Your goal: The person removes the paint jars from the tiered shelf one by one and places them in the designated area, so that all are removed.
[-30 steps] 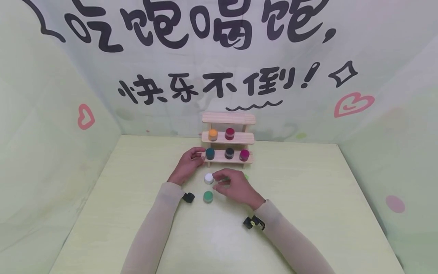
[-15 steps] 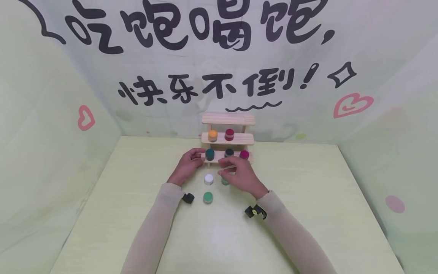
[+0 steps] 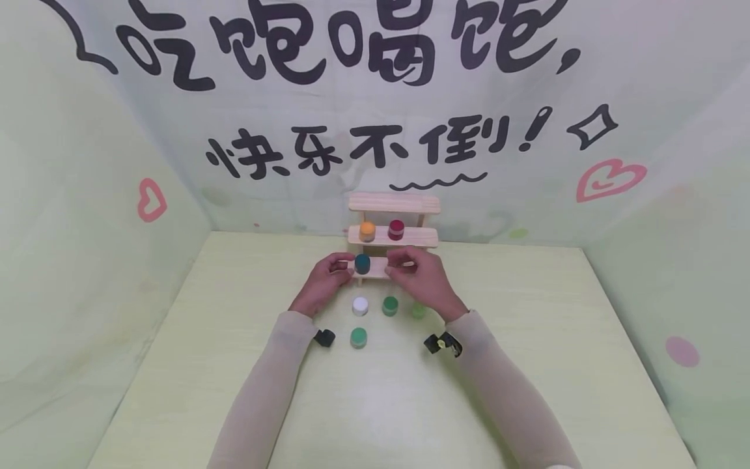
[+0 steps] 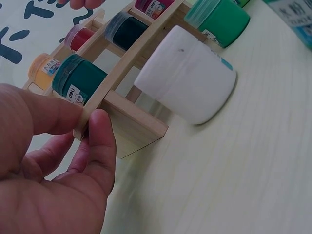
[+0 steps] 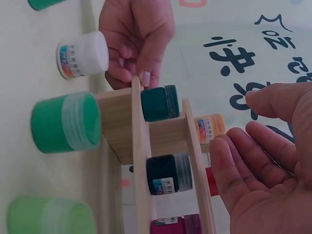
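Observation:
My left hand (image 3: 321, 283) pinches the left end of a small three-tier wooden rack (image 4: 144, 109), between thumb and fingers at the lowest shelf. Just beside those fingertips a teal paint jar (image 4: 79, 78) stands on that shelf. My right hand (image 3: 423, 279) is in front of the lowest shelf's right part, thumb and fingers apart with nothing between them. In the right wrist view that hand is near a black paint jar (image 5: 168, 174) and a magenta paint jar (image 5: 175, 225); the head view hides both behind it. An orange jar (image 3: 367, 231) and a red jar (image 3: 396, 229) stand on the middle shelf.
In front of the rack, a white jar (image 3: 360, 306), a dark green jar (image 3: 390, 306), a light green jar (image 3: 418, 310) and a mid-green jar (image 3: 359, 337) stand on the pale table (image 3: 369, 417). A printed cloth (image 3: 498, 215) hangs behind the rack.
My right hand has moved from beside the white jar up and right to the lowest shelf, uncovering the dark green jar. The left hand stays at the rack's end.

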`<state>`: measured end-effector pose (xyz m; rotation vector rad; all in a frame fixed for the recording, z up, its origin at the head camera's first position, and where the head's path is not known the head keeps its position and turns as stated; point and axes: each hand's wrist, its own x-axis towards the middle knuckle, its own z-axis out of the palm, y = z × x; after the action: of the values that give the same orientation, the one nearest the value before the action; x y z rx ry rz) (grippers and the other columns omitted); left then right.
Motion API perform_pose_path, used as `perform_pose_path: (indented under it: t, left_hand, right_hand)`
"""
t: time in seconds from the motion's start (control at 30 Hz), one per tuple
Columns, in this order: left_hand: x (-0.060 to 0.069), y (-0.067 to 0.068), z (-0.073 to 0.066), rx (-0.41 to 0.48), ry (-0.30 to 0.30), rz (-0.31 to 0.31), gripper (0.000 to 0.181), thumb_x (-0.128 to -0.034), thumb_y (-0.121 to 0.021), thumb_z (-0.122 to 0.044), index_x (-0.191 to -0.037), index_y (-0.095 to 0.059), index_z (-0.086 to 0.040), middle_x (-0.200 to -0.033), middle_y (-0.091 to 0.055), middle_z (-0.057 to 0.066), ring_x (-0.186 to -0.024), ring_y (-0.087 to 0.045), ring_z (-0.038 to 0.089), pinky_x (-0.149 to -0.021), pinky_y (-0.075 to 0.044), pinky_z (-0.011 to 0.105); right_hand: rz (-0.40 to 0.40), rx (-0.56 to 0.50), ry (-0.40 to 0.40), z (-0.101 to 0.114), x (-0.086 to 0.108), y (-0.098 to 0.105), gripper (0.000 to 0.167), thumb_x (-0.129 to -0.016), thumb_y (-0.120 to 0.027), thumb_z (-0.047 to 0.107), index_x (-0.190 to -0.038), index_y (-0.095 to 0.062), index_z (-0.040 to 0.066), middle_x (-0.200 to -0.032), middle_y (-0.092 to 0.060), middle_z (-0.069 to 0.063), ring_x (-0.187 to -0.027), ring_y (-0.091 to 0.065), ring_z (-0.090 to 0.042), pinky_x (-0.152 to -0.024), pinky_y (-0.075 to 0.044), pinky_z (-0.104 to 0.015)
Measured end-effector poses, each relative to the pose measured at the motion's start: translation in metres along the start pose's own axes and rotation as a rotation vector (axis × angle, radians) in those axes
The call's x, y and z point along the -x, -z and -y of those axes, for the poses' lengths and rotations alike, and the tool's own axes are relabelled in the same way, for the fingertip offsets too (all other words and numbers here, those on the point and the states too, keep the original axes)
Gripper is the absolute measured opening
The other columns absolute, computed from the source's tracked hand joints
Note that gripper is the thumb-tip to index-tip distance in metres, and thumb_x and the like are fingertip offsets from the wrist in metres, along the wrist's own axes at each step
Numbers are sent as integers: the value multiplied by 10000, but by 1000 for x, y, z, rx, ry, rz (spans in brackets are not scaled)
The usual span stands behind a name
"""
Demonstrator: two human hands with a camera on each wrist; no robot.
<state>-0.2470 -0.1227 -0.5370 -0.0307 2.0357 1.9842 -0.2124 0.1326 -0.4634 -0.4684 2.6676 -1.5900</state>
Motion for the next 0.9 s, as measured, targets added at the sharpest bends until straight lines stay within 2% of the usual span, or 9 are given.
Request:
perform_pose_path:
  t: [0.2, 0.37, 0.53, 0.9]
  left_hand:
    - [-1, -1, -1, -5, 20, -12, 402, -997, -664, -39, -1390, -619, -113, -1240, -611, 126, -1075, -631, 201, -973, -617, 301]
    - [-1, -2, -1, -2, 26, -20, 402, -996, -662, -32, -1388, -623, -118, -1238, -614, 124, -1077, -633, 197, -965, -618, 286]
    - [-1, -2, 0, -12, 14, -22, 401, -1001, -659, -46, -1393, -622, -121, -1241, -620, 127, -1063, -653, 191, -959, -617, 284]
    - [-1, -2, 2, -18, 16, -24, 383, -997, -666, -58, -1371, -633, -135, -1222, -622, 117, -1065, -654, 197, -982, -612, 309]
  right_hand:
    - [-78, 29, 7, 1, -13, 10, 308, -969, -767, 143, -1269, -710, 100, -1208, -746, -69, -1065, -730, -228, -951, -646, -409]
    - [-146, 29, -34, 2, -23, 16, 321, -991, -733, 176, -1307, -694, 135, -1271, -717, -53, -1171, -691, -227, -1003, -626, -418]
    - [-190, 7, -66, -1, -34, 19, 317, -987, -731, 200, -1296, -691, 139, -1260, -706, -69, -1151, -709, -263, -994, -627, -440]
    - [-177, 0, -149, -9, -51, 19, 399, -975, -749, 219, -1359, -654, 168, -1253, -699, -47, -1114, -686, -224, -1013, -603, -426]
